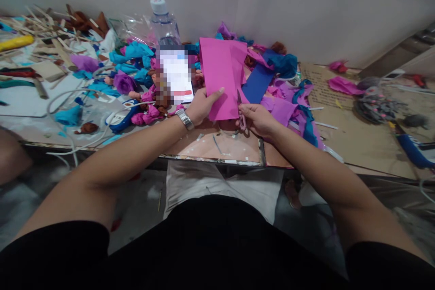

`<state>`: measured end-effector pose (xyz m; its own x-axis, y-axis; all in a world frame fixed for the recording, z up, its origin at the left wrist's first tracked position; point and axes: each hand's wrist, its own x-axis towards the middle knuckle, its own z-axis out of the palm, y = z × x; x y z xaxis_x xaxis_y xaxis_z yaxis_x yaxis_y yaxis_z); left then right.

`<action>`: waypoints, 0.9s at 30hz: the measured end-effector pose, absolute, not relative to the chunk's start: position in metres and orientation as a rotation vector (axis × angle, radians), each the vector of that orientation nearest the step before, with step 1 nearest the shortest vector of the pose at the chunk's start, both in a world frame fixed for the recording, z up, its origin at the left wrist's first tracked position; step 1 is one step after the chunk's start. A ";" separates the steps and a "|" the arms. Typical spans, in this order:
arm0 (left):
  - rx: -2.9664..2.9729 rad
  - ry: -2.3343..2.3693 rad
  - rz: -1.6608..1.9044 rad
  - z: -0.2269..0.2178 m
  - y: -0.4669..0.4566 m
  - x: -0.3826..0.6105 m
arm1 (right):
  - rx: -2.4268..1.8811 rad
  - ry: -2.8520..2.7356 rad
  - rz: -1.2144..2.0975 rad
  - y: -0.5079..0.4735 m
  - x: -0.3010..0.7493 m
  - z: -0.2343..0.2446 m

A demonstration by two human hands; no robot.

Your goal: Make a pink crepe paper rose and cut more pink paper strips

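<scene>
Looks matt and papery on the pink sheet (219, 79), shiny and metallic on the watch (184, 119), clear glossy plastic on the bottle (164, 26), dull wood on the sticks (60, 52).

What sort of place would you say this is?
Probably a craft workspace: scissors at the pink paper, crumpled colored paper and a heap of wooden sticks on the bench.
</scene>
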<state>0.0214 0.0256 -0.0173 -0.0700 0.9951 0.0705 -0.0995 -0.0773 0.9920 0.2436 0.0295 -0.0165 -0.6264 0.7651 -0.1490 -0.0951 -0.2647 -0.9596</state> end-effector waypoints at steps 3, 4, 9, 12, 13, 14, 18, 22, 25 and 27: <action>1.068 1.123 1.380 -0.018 0.028 0.021 | -0.869 -1.387 1.936 0.029 0.243 -0.016; 1.062 1.117 1.371 -0.019 0.029 0.021 | -0.888 -1.373 1.931 0.028 0.243 -0.015; 1.112 1.127 1.309 -0.020 0.026 0.021 | -0.932 -1.310 1.897 0.028 0.242 -0.015; 1.123 1.125 1.317 -0.020 0.025 0.022 | -0.929 -1.300 1.895 0.029 0.242 -0.016; 1.120 1.119 1.322 -0.020 0.025 0.022 | -0.932 -1.288 1.889 0.029 0.242 -0.017; 1.114 1.114 1.328 -0.020 0.025 0.022 | -0.934 -1.275 1.884 0.029 0.242 -0.017; 1.102 1.115 1.336 -0.018 0.025 0.023 | -0.903 -1.257 1.877 0.030 0.241 -0.016; 1.086 1.109 1.340 -0.017 0.025 0.024 | -0.929 -1.243 1.862 0.029 0.240 -0.015; 1.084 1.094 1.346 -0.018 0.026 0.024 | -0.935 -1.241 1.865 0.030 0.240 -0.015; 1.086 1.077 1.354 -0.020 0.027 0.024 | -0.930 -1.239 1.870 0.030 0.240 -0.016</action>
